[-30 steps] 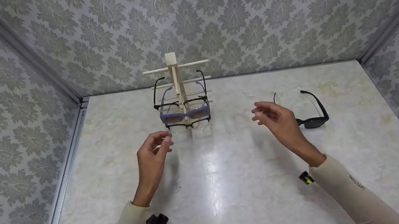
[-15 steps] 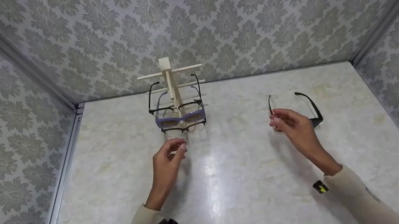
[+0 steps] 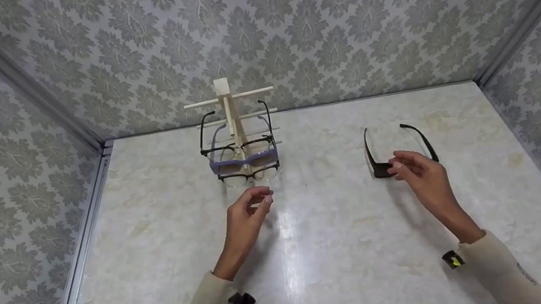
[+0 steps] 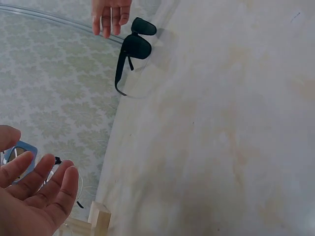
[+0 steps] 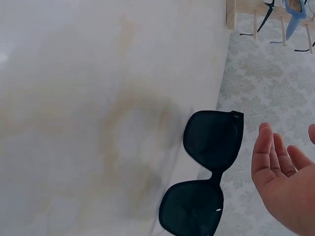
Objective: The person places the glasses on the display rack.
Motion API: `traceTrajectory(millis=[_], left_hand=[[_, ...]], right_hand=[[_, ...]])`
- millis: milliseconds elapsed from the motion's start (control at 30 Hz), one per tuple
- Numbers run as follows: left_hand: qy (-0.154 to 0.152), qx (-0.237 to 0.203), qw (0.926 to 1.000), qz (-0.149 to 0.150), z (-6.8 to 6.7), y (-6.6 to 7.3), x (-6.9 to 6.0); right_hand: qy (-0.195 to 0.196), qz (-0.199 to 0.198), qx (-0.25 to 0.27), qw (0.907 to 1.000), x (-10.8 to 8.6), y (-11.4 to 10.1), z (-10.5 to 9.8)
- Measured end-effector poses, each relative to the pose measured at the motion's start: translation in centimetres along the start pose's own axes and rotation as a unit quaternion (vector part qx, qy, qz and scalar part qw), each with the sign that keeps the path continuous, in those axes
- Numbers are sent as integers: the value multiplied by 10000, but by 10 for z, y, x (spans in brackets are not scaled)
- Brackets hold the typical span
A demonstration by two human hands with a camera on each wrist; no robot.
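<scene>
Black sunglasses (image 3: 382, 170) rest on the table at the right, temples unfolded toward the back wall. My right hand (image 3: 432, 184) hovers at their front, partly covering them in the head view. A gap between its loose fingers and the dark lenses (image 5: 214, 140) shows in the right wrist view. My left hand (image 3: 247, 222), fingers loosely bent and holding nothing, is just in front of a wooden eyewear stand (image 3: 222, 88). Hanging on it are black-browed eyeglasses (image 3: 219, 153), purple sunglasses (image 3: 249, 161) and a lower pair of dark-browed eyeglasses (image 3: 249, 177).
The stand's top wooden rod (image 3: 253, 92) carries no glasses. A marbled white table (image 3: 344, 246) lies under everything, with patterned wall panels (image 3: 286, 26) behind and at both sides. Small black devices (image 3: 242, 302) sit at both wrists.
My right hand has moved right, from left of the black sunglasses to their front. My left hand has shifted right, past the stand's front. The glasses stay in place; the head view has tilted slightly.
</scene>
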State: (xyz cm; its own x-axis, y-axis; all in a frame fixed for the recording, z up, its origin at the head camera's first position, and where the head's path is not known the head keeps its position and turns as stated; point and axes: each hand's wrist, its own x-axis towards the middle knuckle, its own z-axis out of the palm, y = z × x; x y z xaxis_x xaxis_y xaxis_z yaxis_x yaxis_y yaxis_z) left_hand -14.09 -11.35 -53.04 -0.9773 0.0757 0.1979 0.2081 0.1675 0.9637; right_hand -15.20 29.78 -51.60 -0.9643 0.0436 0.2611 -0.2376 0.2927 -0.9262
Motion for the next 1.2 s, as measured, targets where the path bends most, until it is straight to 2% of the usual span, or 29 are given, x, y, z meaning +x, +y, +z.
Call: traceTrajectory(millis=[233,333,600,833,1067,1200], left_hand=[[-158,188,9996,-146,16,-5,4],[-223,182,9995,-122,25,-8,6],[-376,-122,9992,-71,49,-13,14],[-448,-287,9985,-113,75,-12,22],[-666,-312,9969,-274,103,-11,25],[-791,-454,9954,-285,117,-12,29]], right_hand=[[236,114,-102,9996,-6,7,-15],[346,168,-138,9992,-8,10,-24],[817,345,-397,9953,-12,22,-50],[1347,805,-634,9856,-13,36,-73],[1179,1232,-941,9809,-11,51,-83],[985,1351,-827,9825,-10,57,-86]])
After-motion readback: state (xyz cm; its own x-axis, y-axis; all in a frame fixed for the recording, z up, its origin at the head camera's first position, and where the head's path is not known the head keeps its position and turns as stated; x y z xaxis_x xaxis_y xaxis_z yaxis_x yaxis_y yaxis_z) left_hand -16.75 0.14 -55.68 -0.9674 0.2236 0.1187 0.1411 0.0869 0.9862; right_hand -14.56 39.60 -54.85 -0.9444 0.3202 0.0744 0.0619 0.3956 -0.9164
